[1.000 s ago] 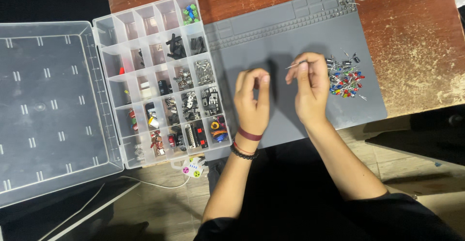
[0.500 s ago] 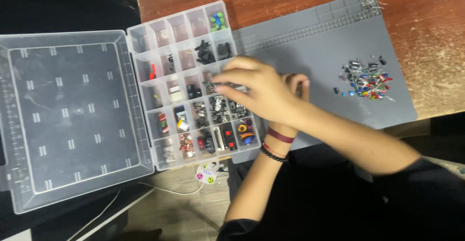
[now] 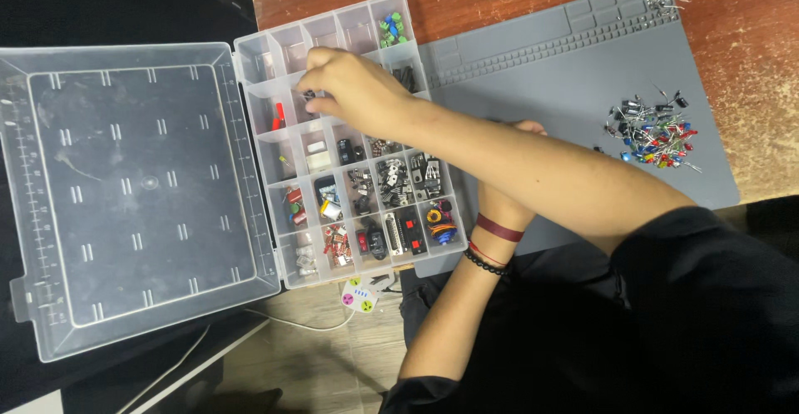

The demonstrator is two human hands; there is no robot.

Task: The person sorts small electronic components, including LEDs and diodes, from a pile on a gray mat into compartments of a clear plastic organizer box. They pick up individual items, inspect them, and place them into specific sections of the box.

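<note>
My right hand (image 3: 354, 89) reaches left across my body over the clear compartment box (image 3: 252, 131). Its fingertips are pinched together above a compartment in the second row from the back, and a small dark component (image 3: 310, 94) shows at their tips. My left hand (image 3: 523, 128) rests on the grey work mat (image 3: 566, 73). It is almost wholly hidden under my right forearm; only a bit of finger and the wrist with its bands (image 3: 496, 233) show. Many of the box's compartments hold small electronic parts.
The box's clear lid (image 3: 141, 189) lies open flat to the left. A pile of coloured leaded components (image 3: 657, 135) sits on the mat's right side, and a small bunch (image 3: 662, 0) lies at its back corner. A white power strip (image 3: 358, 296) lies below the wooden table's (image 3: 749, 56) edge.
My right hand went from the mat, where it held a thin leaded part, across to the box and then farther back and left. My left hand stayed on the mat, now covered by the forearm.
</note>
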